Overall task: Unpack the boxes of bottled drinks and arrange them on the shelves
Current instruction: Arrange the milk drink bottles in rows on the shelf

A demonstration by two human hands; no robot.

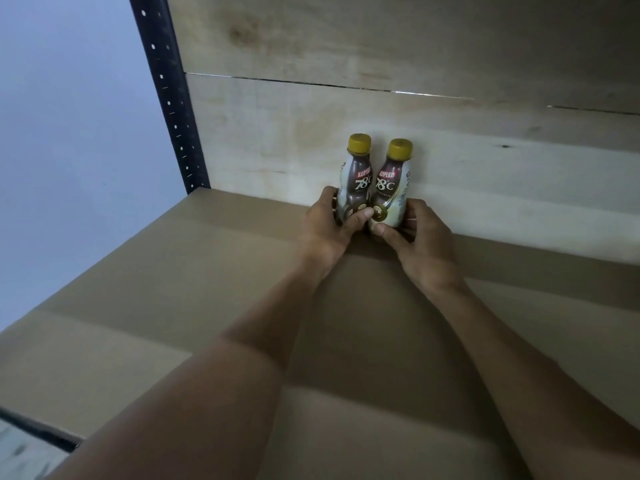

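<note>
the brown shelf [173,289] spreads under my forearms, with a pale wooden back panel [433,46] behind it and a black perforated upright [169,98] at its left corner. my left hand [325,226] wraps round the base of the left bottle [356,174], thumb across the label, and my right hand [422,240] curls round the right bottle [391,183]. both bottles stand upright on the shelf, touching each other, against the panel (yellow caps up).
</note>
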